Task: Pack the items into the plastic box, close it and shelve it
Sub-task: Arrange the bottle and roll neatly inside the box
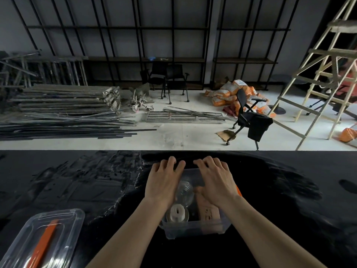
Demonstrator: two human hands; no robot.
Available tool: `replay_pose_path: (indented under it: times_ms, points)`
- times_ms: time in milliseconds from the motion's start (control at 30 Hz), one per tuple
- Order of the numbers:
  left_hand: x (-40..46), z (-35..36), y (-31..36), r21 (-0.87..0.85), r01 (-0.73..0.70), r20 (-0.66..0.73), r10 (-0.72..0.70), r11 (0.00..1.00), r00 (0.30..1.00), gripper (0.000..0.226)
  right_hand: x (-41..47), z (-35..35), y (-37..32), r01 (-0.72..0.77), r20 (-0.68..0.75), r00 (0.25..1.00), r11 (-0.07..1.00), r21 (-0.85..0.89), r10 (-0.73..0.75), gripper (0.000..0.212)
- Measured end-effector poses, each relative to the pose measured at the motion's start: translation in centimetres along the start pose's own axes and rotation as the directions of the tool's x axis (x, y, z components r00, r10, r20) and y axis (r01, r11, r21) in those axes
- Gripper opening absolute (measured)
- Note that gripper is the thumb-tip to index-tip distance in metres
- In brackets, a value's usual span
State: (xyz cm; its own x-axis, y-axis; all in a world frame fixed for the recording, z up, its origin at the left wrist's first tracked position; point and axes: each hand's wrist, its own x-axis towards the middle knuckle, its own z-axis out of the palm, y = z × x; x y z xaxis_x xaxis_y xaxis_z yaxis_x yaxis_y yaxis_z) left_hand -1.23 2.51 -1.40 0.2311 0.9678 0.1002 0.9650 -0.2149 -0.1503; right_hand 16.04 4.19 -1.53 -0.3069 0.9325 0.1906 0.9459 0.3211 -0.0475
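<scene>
Head view: at lower centre, both hands, left [164, 182] and right [216, 180], lie flat with fingers spread over the clear plastic box [193, 228] on the black bench [289, 190], gripping nothing. Packing looks finished; next, fetch the lid [44, 238] at lower left.

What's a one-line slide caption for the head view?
Both hands, left hand and right hand, rest over the open plastic box holding a light bulb; its lid lies aside.

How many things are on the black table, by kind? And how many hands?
Clear boxes: 1
Lids: 1
Bulbs in the box: 1
Cartons in the box: 1
Hands: 2, left and right
Total: 6
</scene>
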Motion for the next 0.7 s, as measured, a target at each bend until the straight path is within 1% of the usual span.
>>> replay_pose_path:
  times_ms: [33,100,200,300,467,600,700]
  points:
    - [0.4,0.2,0.1,0.024,0.012,0.035,-0.013,1.0,0.999,0.107,0.0,0.3,0.2,-0.018,0.017,1.0,1.0,-0.002,0.018,0.084]
    - [1.1,0.5,0.5,0.049,0.028,0.072,-0.031,0.998,0.997,0.109,-0.1,0.7,0.4,-0.04,0.057,0.998,0.999,-0.007,0.04,0.085]
    - [1.6,1.1,1.1,0.082,0.035,0.096,-0.043,0.996,0.995,0.099,-0.3,0.8,0.6,-0.035,0.065,0.997,0.999,-0.009,0.036,0.08]
    - [1.9,1.5,1.3,0.103,0.047,0.113,-0.058,0.994,0.992,0.082,-0.2,0.7,0.8,-0.035,0.088,0.995,0.999,-0.021,0.037,0.078]
    - [2.1,1.6,1.4,0.111,0.06,0.113,-0.072,0.992,0.991,0.075,-0.1,0.6,1.3,-0.042,0.116,0.992,0.999,-0.027,0.044,0.077]
    - [2.3,1.8,1.3,0.099,0.047,0.131,-0.059,0.994,0.99,0.081,-0.1,0.7,1.7,-0.046,0.105,0.993,0.999,0.001,0.046,0.078]
    - [2.4,1.5,0.8,0.051,0.021,0.15,-0.029,0.998,0.988,0.098,-0.2,0.3,1.8,-0.046,0.098,0.994,0.998,0.036,0.042,0.079]
